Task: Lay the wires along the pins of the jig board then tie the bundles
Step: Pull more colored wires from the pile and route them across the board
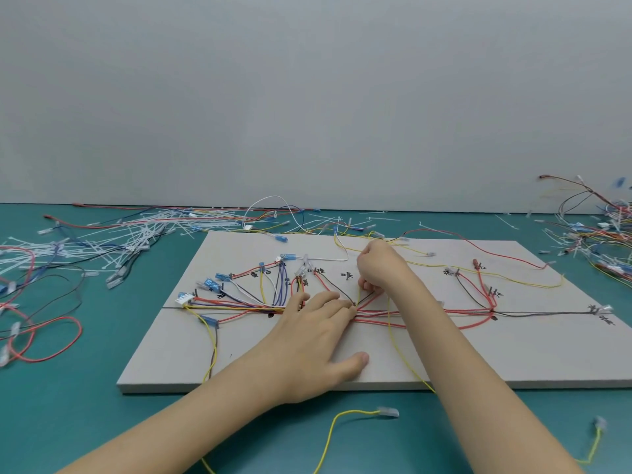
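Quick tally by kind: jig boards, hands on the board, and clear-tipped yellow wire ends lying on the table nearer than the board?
Grey rectangular jig board: 1
Hands on it, left hand and right hand: 2
Clear-tipped yellow wire ends: 2
Total: 5

Left hand (318, 331) flat on wires (376, 314), right hand (378, 268) pinching (yellow wire (390, 323))

Teal tabletop (85, 415), grey wall (307, 97)
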### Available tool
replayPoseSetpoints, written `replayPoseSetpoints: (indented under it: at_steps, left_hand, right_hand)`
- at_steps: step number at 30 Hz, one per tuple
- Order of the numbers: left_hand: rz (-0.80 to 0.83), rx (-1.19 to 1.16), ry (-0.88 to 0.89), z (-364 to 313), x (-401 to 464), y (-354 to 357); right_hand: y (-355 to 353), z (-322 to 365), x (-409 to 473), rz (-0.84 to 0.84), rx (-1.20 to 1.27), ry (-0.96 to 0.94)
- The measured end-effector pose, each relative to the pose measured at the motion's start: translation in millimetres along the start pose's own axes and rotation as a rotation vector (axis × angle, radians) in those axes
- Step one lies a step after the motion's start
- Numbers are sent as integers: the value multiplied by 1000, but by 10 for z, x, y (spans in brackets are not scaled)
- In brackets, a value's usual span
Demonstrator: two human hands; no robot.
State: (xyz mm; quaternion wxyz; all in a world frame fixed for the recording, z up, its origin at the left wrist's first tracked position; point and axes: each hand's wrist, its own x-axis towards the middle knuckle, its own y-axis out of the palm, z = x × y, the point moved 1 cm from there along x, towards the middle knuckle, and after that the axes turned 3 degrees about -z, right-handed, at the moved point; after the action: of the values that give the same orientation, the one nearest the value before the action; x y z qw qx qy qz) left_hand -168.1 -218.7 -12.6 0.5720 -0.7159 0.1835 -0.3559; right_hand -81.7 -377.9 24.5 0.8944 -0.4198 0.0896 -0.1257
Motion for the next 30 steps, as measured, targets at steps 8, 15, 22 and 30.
replayPoseSetpoints:
  at_steps: [8, 15, 22, 30]
  left_hand:
    - [-2, -10, 13, -12, -11, -12]
    - [-6, 19, 19, -33, -2, -25]
    - [-3, 23, 15, -36, -5, -24]
    - [6, 27, 7, -32, -8, -30]
  right_hand:
    - [122, 156, 145, -55, -136, 28]
    - [325, 291, 45, -163, -457, -241]
    - [336, 294, -8, -185, -684, -537]
    - [234, 334, 7, -96, -535, -443]
